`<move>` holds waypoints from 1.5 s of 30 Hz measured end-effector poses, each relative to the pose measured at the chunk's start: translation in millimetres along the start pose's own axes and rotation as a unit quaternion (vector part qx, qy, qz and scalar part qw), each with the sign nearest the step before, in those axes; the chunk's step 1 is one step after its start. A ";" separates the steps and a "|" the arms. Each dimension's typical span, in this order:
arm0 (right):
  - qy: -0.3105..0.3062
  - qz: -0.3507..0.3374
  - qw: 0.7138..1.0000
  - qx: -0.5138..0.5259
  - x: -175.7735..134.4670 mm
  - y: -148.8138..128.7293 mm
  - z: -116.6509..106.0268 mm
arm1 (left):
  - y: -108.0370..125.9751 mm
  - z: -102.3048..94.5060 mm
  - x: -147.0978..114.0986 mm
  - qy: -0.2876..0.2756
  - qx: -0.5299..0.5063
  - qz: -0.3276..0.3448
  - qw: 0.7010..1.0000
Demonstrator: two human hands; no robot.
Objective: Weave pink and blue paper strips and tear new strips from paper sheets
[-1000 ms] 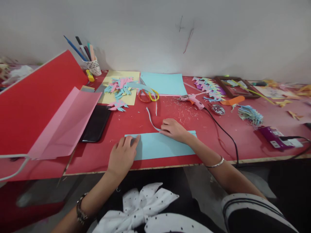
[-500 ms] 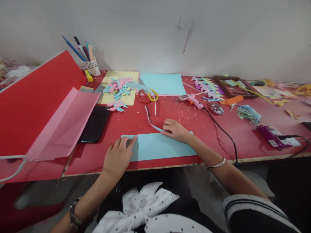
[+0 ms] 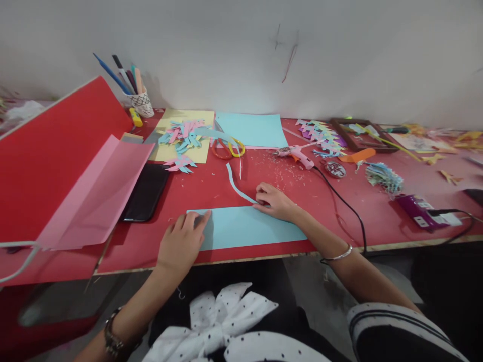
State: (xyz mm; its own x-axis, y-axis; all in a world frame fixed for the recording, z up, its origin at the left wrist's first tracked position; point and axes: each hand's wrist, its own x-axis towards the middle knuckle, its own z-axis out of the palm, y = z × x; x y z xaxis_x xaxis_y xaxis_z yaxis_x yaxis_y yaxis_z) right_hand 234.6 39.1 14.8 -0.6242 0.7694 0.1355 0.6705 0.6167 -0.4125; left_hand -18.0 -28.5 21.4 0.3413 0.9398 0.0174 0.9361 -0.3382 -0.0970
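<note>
Pressing one blue sheet (image 3: 239, 229) with spread left hand (image 3: 180, 242); pinching one strip (image 3: 236, 186) with narrowed right hand (image 3: 276, 202). To count beyond: one glue gun (image 3: 303, 157), one scissors (image 3: 230, 149).

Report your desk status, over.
Left hand on blue sheet. Right hand at its far edge, touching thin blue strip. Scissors and glue gun lie beyond the sheet.

the person's left forearm (image 3: 143, 301) slants up from the lower left to a left hand (image 3: 181, 241) laid palm down, its fingers (image 3: 189, 220) loosely spread and the rightmost digit stretched forward. the right forearm (image 3: 328, 244) reaches in from the lower right; the right hand (image 3: 276, 203) sits farther forward, fingers bent inward.
</note>
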 end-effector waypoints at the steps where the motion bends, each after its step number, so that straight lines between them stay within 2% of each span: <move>1: -0.003 0.001 1.000 0.001 -0.9 0.3 -0.6 | -0.4 0.2 0.0 0.002 0.000 0.002 1.000; 10: -0.004 0.016 1.000 -0.004 0.2 4.0 -0.7 | -0.5 -1.0 0.7 0.004 0.003 0.008 1.000; 18: 0.022 0.004 0.999 -0.039 -10.7 5.2 -2.9 | -0.7 0.9 -0.2 0.002 0.010 0.011 1.000; 24: 0.039 0.034 0.998 -0.048 -9.2 10.8 0.9 | 1.2 -1.7 0.5 -0.019 0.018 0.006 1.000; 32: 0.036 0.024 0.999 -0.032 -16.4 11.4 -4.8 | 0.4 -0.7 1.1 -0.025 0.011 0.000 1.000; 37: 0.058 0.015 0.998 -0.028 -22.3 17.8 -4.4 | 0.8 -2.4 1.7 -0.044 0.017 -0.005 0.999; 45: 0.058 0.032 0.998 -0.019 -18.3 21.6 -5.4 | 1.5 -2.4 0.9 -0.047 0.024 -0.004 0.999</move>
State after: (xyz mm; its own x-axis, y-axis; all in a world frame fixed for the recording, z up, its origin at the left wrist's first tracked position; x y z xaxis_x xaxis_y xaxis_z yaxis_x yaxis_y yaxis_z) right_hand 262.6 39.2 8.2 -0.5303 0.8202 0.2146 0.7234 0.5698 -0.3899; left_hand -16.1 -28.3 23.7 0.3230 0.9434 -0.0750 0.9325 -0.3308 -0.1452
